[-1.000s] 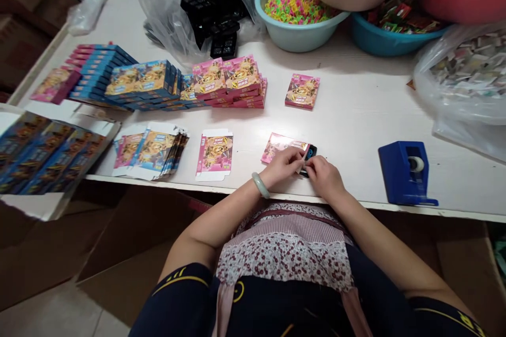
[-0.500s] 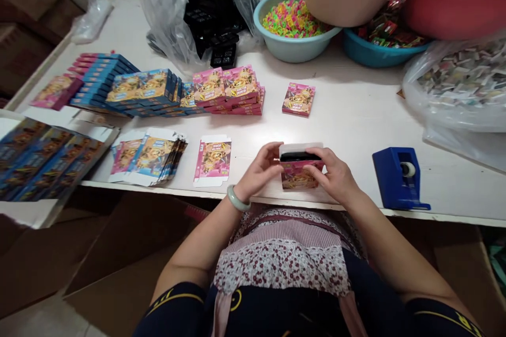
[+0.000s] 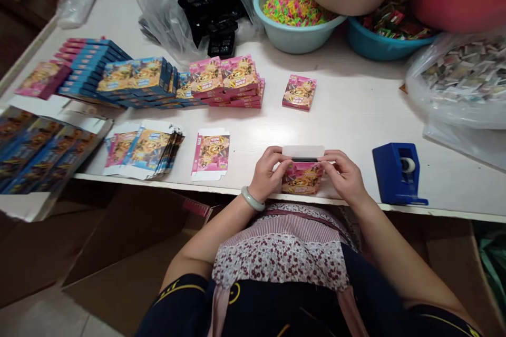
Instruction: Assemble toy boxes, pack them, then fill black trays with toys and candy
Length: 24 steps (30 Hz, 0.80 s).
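A pink printed cardboard box (image 3: 302, 179) stands near the table's front edge, its white top flap (image 3: 303, 151) raised and a dark strip showing in the opening. My left hand (image 3: 272, 171), with a pale bangle at the wrist, pinches the box's upper left corner. At the upper right corner my right hand (image 3: 343, 174) grips it the same way, thumb in front. A flat unfolded pink box (image 3: 212, 152) lies to the left. Beyond my hands is a closed pink box (image 3: 299, 92).
A blue tape dispenser (image 3: 397, 174) stands at right. Stacked pink boxes (image 3: 239, 73) and blue boxes (image 3: 148, 76) fill the left, behind flat cartons (image 3: 148, 150). Along the back are a plastic bag of black trays (image 3: 211, 5) and a light blue basin (image 3: 296, 37) of colourful pieces.
My right hand has moved from over the box's opening to its right corner. My left hand has closed on the left corner. The dark insert shows less, and the view has shifted slightly.
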Each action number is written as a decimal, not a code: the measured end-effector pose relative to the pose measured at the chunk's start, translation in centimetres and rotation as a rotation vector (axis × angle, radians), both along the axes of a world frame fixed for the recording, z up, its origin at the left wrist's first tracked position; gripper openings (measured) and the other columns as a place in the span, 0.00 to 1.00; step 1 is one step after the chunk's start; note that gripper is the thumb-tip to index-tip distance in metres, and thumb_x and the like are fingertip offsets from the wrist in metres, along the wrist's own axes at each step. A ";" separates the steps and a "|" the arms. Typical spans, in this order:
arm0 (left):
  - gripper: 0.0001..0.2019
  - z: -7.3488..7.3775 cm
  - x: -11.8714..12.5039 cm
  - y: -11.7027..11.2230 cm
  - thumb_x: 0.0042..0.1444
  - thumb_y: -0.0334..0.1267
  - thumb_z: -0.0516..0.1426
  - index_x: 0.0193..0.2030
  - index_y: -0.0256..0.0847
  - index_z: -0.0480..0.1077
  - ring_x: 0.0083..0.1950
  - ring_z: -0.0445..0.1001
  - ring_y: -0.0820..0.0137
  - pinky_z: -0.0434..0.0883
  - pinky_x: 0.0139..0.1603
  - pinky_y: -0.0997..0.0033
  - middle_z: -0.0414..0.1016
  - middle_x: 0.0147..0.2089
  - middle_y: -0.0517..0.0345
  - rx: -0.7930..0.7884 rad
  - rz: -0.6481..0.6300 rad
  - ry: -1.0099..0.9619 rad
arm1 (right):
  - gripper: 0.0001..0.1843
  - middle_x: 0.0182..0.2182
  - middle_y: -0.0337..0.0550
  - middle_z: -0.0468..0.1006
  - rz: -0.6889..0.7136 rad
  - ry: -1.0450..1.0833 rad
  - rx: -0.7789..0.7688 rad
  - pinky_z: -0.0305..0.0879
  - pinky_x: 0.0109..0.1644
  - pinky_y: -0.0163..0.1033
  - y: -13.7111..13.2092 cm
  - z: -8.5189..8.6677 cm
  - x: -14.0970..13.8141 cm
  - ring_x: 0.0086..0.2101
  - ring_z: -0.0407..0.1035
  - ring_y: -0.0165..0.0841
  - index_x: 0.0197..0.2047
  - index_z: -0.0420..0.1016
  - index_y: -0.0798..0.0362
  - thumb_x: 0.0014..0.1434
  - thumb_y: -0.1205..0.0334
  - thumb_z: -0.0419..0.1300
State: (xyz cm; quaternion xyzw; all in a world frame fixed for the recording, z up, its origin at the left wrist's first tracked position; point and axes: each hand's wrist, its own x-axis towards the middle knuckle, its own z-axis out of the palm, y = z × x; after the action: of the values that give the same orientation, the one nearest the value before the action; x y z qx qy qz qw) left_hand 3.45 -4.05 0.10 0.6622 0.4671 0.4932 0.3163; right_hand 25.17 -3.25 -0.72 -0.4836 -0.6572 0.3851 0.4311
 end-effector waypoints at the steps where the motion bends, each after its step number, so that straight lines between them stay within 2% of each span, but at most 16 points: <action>1: 0.06 0.0 0.3 0.2 0.61 0.38 0.57 0.36 0.39 0.73 0.41 0.72 0.71 0.72 0.43 0.68 0.73 0.38 0.55 -0.056 0.000 -0.053 | 0.07 0.40 0.44 0.74 -0.012 0.024 -0.019 0.71 0.36 0.38 0.2 0.1 0.0 0.42 0.71 0.36 0.37 0.75 0.48 0.61 0.56 0.59; 3: 0.06 0.0 0.5 0.4 0.61 0.38 0.57 0.39 0.40 0.73 0.38 0.73 0.73 0.72 0.39 0.71 0.75 0.37 0.57 -0.172 -0.023 -0.173 | 0.08 0.40 0.43 0.74 -0.020 0.112 -0.079 0.71 0.32 0.36 0.3 0.2 0.1 0.41 0.71 0.36 0.42 0.73 0.47 0.59 0.56 0.61; 5: 0.07 0.1 0.4 0.4 0.60 0.37 0.58 0.44 0.41 0.73 0.38 0.75 0.74 0.73 0.40 0.72 0.77 0.38 0.57 -0.212 -0.068 -0.229 | 0.12 0.39 0.42 0.73 0.019 0.161 -0.098 0.70 0.30 0.35 0.3 0.6 0.3 0.41 0.71 0.35 0.46 0.71 0.46 0.58 0.58 0.62; 8: 0.06 0.6 -0.3 0.3 0.57 0.35 0.61 0.41 0.40 0.75 0.45 0.76 0.70 0.73 0.48 0.67 0.78 0.42 0.53 -0.114 -0.197 -0.158 | 0.07 0.40 0.43 0.72 0.156 0.067 -0.001 0.71 0.33 0.36 0.0 1.5 0.5 0.42 0.69 0.34 0.42 0.73 0.47 0.59 0.61 0.62; 10: 0.05 1.1 -0.5 0.2 0.55 0.34 0.62 0.38 0.38 0.75 0.45 0.76 0.69 0.73 0.49 0.66 0.78 0.42 0.52 -0.052 -0.239 -0.115 | 0.03 0.40 0.43 0.72 0.198 -0.003 0.061 0.71 0.35 0.36 -0.2 2.2 0.4 0.41 0.69 0.34 0.38 0.73 0.48 0.59 0.63 0.62; 14: 0.04 1.8 0.2 0.4 0.57 0.35 0.60 0.36 0.37 0.72 0.36 0.74 0.74 0.72 0.37 0.73 0.76 0.35 0.55 -0.095 -0.153 -0.102 | 0.03 0.37 0.41 0.72 0.097 -0.029 0.041 0.69 0.32 0.34 -0.4 3.1 -0.3 0.38 0.69 0.32 0.38 0.72 0.49 0.59 0.63 0.61; 16: 0.04 1.8 0.3 0.5 0.59 0.35 0.59 0.35 0.37 0.71 0.34 0.72 0.75 0.71 0.34 0.74 0.74 0.32 0.57 -0.090 -0.151 -0.099 | 0.01 0.35 0.40 0.72 0.075 -0.024 0.014 0.68 0.31 0.34 -0.5 3.4 -0.5 0.36 0.69 0.31 0.36 0.72 0.50 0.60 0.63 0.61; 20: 0.03 1.5 -0.8 0.7 0.59 0.35 0.59 0.39 0.38 0.71 0.43 0.75 0.71 0.74 0.43 0.67 0.75 0.40 0.52 0.072 -0.324 -0.064 | 0.02 0.38 0.42 0.74 0.157 -0.075 0.058 0.70 0.35 0.37 -0.9 3.5 0.2 0.40 0.70 0.34 0.38 0.73 0.49 0.61 0.62 0.61; 22: 0.07 1.3 -1.6 0.8 0.58 0.34 0.59 0.44 0.40 0.71 0.48 0.75 0.68 0.75 0.47 0.63 0.75 0.45 0.50 0.140 -0.424 0.004 | 0.06 0.41 0.44 0.74 0.207 -0.102 0.141 0.72 0.40 0.41 -1.2 3.2 0.7 0.43 0.70 0.35 0.42 0.73 0.48 0.60 0.63 0.62; 24: 0.09 1.2 -2.2 0.8 0.58 0.31 0.59 0.47 0.42 0.70 0.48 0.75 0.68 0.75 0.47 0.63 0.75 0.46 0.50 0.170 -0.465 0.077 | 0.08 0.41 0.44 0.73 0.216 -0.123 0.232 0.72 0.44 0.44 -1.4 2.8 0.8 0.43 0.70 0.36 0.44 0.72 0.47 0.60 0.65 0.61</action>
State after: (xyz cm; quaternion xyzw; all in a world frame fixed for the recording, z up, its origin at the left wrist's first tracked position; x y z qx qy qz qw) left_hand 1.25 -3.26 1.33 0.7945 0.2705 0.4191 0.3464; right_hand 25.98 -4.67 2.04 -0.3796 -0.7706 0.3206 0.3992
